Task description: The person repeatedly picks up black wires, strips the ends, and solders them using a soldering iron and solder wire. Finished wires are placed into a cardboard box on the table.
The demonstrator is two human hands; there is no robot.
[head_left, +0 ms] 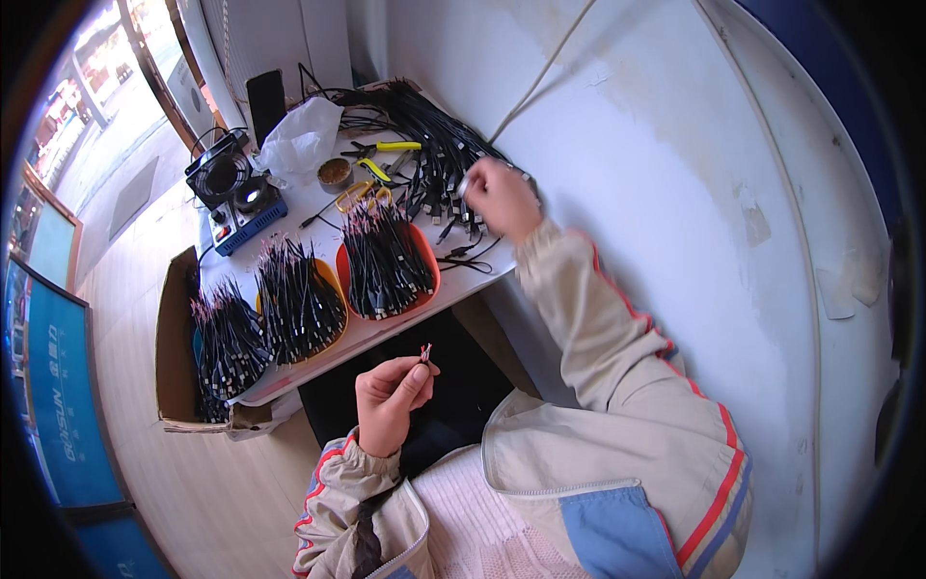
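My left hand [394, 398] is closed in front of the table's near edge, thumb against fingers. It pinches black cable ends [425, 353] whose thin reddish wires stick up above the fingertips. My right hand [503, 198] reaches over a pile of black USB cables [434, 130] at the far right of the table. Its fingers are curled, and a small pale glint shows at their tips; what they hold is not clear. Nearest to the left hand stands an orange-red tub [426, 259] packed with upright black cables [378, 261], reddish wire ends upward.
Left of that tub are a yellow tub [340, 333] and a cardboard box [176, 338], both beside bundled cables. Farther back lie yellow-handled pliers [397, 147], yellow-handled scissors [362, 193], a round tin [335, 175], a plastic bag [299, 138] and a blue-black device with a fan [236, 207]. A wall [656, 193] borders the right.
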